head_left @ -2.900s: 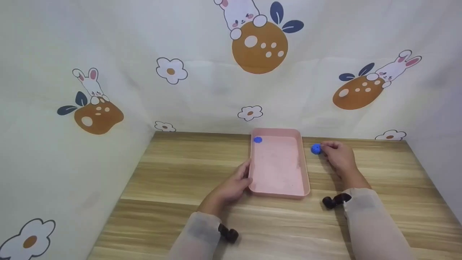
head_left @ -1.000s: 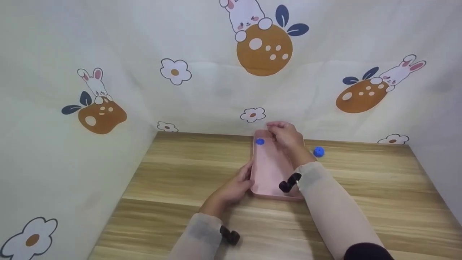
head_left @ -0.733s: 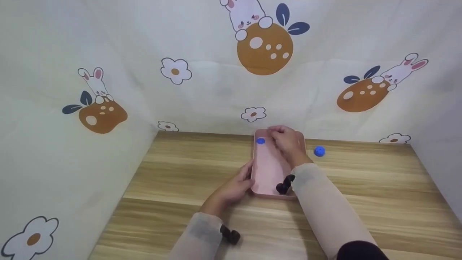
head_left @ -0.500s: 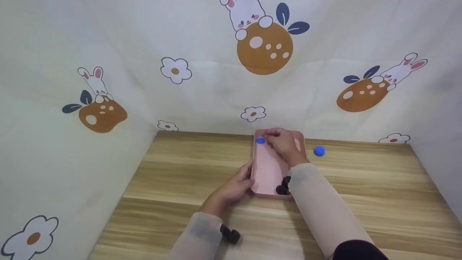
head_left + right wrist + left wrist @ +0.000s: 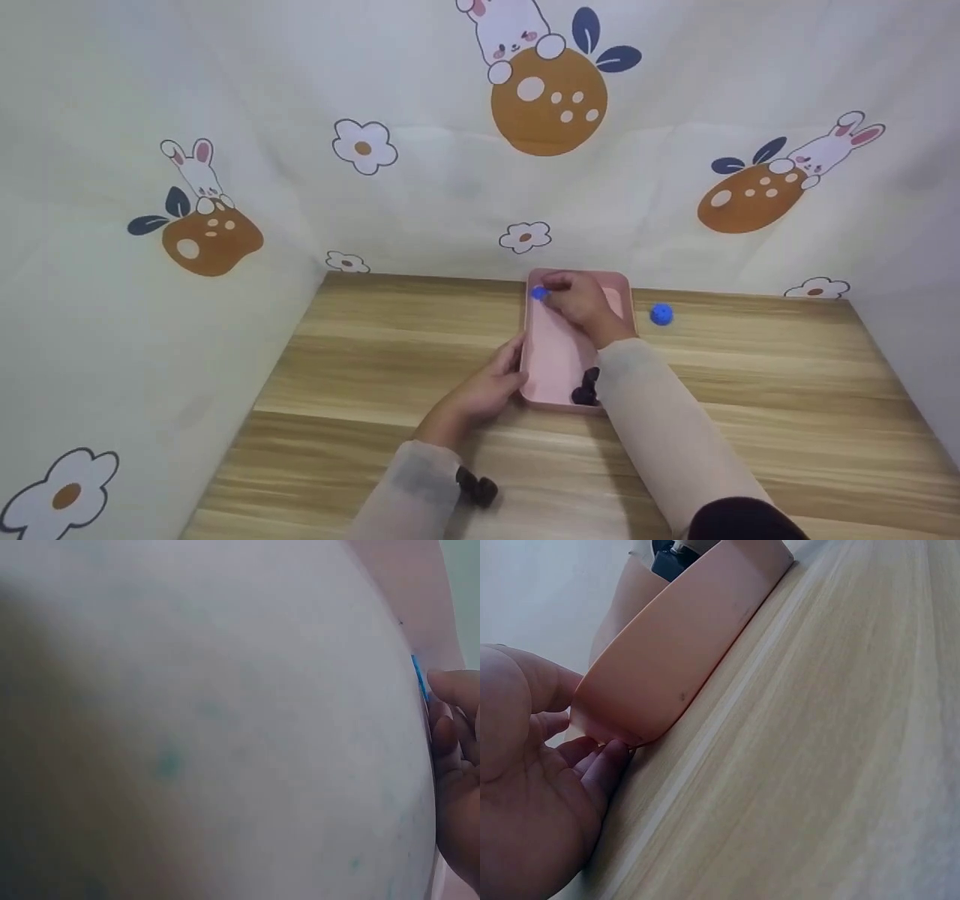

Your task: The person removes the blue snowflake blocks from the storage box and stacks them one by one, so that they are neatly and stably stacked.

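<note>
A shallow pink tray (image 5: 555, 352) lies on the wooden table near the back cloth. My left hand (image 5: 487, 386) holds it at its near left corner; in the left wrist view the fingers (image 5: 604, 772) rest against the outside wall. A flat, round blue piece (image 5: 538, 292) lies in the tray's far left corner. My right hand (image 5: 581, 300) reaches over the tray, thumb and forefinger at this piece and partly covering it. In the right wrist view the fingertips are beside a thin blue edge (image 5: 419, 677); no clear pinch shows. A round blue ball-like piece (image 5: 661, 313) with small holes lies right of the tray.
A cream cloth (image 5: 442, 202) with rabbits and fruit stands behind the table (image 5: 360, 375) and along its sides. A blurred pale surface (image 5: 225, 727) fills most of the right wrist view. Black devices (image 5: 477, 487) are strapped at both wrists.
My right hand has left the blue ball-like piece, gone over the tray's far edge, then moved left and down to the flat blue piece. My left hand stays at the tray.
</note>
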The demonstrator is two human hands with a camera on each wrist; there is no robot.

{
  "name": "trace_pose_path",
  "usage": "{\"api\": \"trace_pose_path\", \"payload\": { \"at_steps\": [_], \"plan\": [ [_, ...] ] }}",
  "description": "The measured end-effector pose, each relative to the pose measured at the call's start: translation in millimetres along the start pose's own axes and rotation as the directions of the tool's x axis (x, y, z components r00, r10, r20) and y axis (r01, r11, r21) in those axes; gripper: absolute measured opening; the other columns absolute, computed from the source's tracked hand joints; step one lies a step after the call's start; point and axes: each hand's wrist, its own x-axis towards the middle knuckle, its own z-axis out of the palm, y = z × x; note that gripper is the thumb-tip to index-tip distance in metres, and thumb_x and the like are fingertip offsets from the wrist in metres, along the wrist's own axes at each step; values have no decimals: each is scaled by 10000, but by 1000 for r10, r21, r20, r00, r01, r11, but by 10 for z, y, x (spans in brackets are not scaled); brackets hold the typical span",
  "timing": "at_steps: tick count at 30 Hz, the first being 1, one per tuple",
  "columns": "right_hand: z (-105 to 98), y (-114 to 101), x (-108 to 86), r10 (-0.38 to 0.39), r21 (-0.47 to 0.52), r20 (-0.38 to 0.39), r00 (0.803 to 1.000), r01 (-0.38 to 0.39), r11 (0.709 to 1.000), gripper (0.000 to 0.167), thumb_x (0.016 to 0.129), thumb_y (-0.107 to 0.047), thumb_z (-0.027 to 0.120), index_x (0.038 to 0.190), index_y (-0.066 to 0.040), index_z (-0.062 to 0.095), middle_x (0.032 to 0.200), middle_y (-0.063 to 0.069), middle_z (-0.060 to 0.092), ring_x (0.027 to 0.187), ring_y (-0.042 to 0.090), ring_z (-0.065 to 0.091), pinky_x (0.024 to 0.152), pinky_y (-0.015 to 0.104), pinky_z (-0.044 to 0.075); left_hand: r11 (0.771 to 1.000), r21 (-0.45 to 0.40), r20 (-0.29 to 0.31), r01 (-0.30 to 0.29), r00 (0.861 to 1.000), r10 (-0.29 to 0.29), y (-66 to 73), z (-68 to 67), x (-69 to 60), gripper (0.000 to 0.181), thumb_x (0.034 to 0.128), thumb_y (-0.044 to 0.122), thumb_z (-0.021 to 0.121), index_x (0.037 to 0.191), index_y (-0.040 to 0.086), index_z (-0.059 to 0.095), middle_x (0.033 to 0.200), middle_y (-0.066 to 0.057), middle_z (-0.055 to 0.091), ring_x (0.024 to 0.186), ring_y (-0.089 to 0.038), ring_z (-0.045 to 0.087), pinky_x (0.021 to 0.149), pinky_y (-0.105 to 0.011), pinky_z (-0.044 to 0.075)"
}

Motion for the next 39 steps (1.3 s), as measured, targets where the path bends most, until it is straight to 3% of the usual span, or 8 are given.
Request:
{"api": "trace_pose_path", "payload": {
  "at_steps": [6, 23, 30, 39],
  "plan": [
    [18, -29, -3, 13, -28, -1, 1000, -13, 1000, 394, 973, -136, 753, 1364, -99, 722, 1424, 121, 706, 1384, 325, 627, 1211, 482, 501, 999, -3, -20, 39, 999, -39, -4, -9, -10, 729, 1079, 34, 432, 1726, 66, 98, 1788, -230, 155, 1675, -372, 156, 1376, -510, 146],
    [29, -56, -12, -30, -80, 30, 999, 32, 996, 414, 959, -163, 785, 1357, -62, 732, 1358, 122, 725, 1280, 319, 647, 1183, 476, 526, 999, -33, 21, 18, 1000, -17, -10, 0, -2, 711, 1078, 11, 365, 1721, 42, 60, 1804, -217, 89, 1687, -355, 82, 1384, -504, 93],
    [7, -41, -11, -37, -134, 42, 998, 42, 990, 412, 968, -129, 765, 1374, -68, 727, 1445, 110, 690, 1316, 315, 641, 1203, 483, 512, 999, -50, 13, 6, 1000, -6, -9, 12, 10, 720, 1060, -9, 381, 1712, 14, 79, 1793, -234, 134, 1681, -368, 117, 1380, -522, 113],
    [-20, 16, -25, -49, -56, 24, 999, 50, 997, 294, 980, -195, 766, 1260, -111, 792, 1374, 55, 727, 1273, 281, 647, 1125, 456, 556, 999, -28, 6, 16, 1000, -16, -12, 11, 1, 722, 1065, -2, 389, 1717, 29, 79, 1796, -227, 120, 1683, -363, 110, 1382, -514, 102]
  ]
}}
